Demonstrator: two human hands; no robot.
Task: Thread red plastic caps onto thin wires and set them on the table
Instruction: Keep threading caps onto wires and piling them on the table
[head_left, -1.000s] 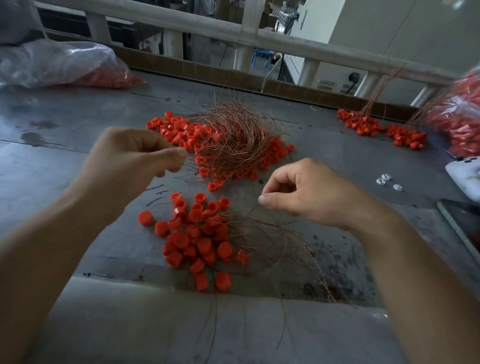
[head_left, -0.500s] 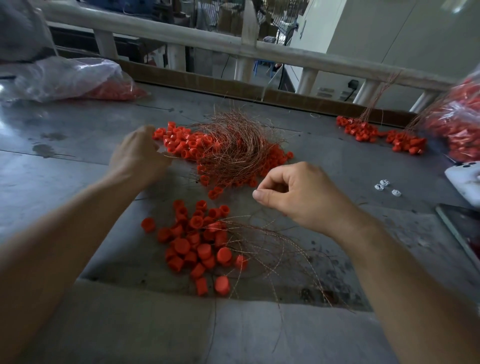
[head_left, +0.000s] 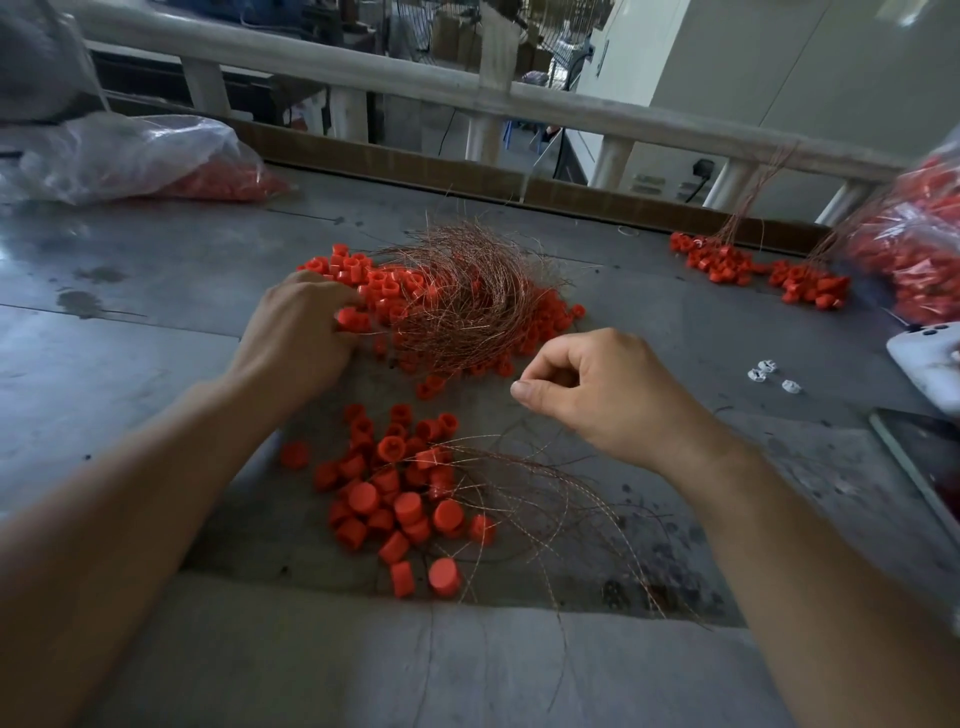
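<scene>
A heap of red caps threaded on thin copper wires lies mid-table on the grey table. My left hand rests at the heap's left edge, its fingers curled on a red cap there. In front of it sits a pile of loose red caps with several loose wires fanned out to the right. My right hand hovers above those wires, thumb and forefinger pinched together; a wire between them is too thin to make out.
Two smaller bunches of wired caps lie at the back right. Plastic bags of red caps sit at the far left and far right. A white device, a dark flat slab and small white bits are at right. A railing runs behind.
My left hand moved forward and down from mid-air to the wired heap's left edge. My right hand stayed nearly in place, still pinched.
</scene>
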